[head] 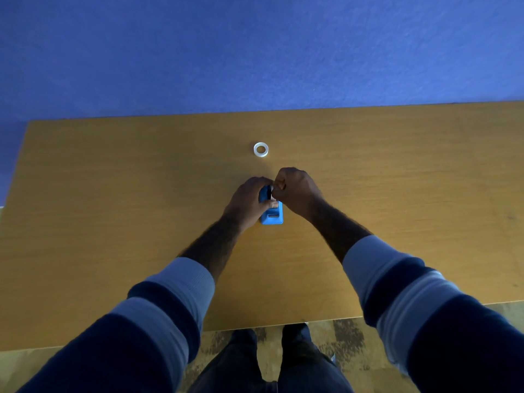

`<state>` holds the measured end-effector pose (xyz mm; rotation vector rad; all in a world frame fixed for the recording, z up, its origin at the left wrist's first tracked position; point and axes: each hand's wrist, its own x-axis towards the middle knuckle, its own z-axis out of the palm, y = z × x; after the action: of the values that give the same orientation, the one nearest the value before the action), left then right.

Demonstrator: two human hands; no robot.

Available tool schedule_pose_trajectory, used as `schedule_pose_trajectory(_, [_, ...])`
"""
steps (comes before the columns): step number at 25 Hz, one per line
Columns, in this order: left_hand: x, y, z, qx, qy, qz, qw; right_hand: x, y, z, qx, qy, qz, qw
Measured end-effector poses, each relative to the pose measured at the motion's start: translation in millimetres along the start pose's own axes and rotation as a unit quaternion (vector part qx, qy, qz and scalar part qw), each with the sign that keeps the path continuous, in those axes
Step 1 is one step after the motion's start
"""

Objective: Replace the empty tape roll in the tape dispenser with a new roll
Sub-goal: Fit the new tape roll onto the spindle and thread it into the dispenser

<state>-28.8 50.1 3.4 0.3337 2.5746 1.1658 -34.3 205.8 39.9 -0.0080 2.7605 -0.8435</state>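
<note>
Hands (249,199) (297,191) grip blue dispenser (272,215) (contents hidden); roll (261,149) beyond.

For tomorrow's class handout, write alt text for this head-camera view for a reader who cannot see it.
Both hands work at a blue tape dispenser on a wooden table: the left hand grips its body while the right hand is closed at its top. A white tape roll lies flat beyond them, untouched.
</note>
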Motion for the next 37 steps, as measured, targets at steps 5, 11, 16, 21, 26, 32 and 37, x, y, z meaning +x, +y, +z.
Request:
schedule_pose_trajectory(5, [0,-3,2,0.002,0.0,-0.002,1.0,-5,10,2,0.111,0.017,0.029,0.993])
schedule_pose_trajectory(11, [-1,-4,3,-0.006,-0.01,-0.005,1.0,-8,16,2,0.146,0.052,0.015,0.988])
schedule_pose_trajectory(16, [-1,-3,3,-0.002,-0.003,0.001,1.0,-11,13,2,0.113,0.02,0.003,0.993])
schedule_pose_trajectory(21, [0,-3,4,0.011,-0.006,-0.008,1.0,-10,6,5,-0.031,0.023,-0.033,0.999])
schedule_pose_trajectory(26, [-1,-1,5,0.015,0.0,-0.002,1.0,-11,3,7,-0.078,0.043,-0.04,0.995])
schedule_pose_trajectory(32, [-4,1,0,0.004,-0.02,-0.009,1.0,-15,-2,6,-0.113,0.049,-0.049,0.991])
schedule_pose_trajectory(37, [-5,-6,-4,-0.021,-0.039,-0.003,0.999,-26,-3,8,-0.145,0.041,-0.069,0.986])
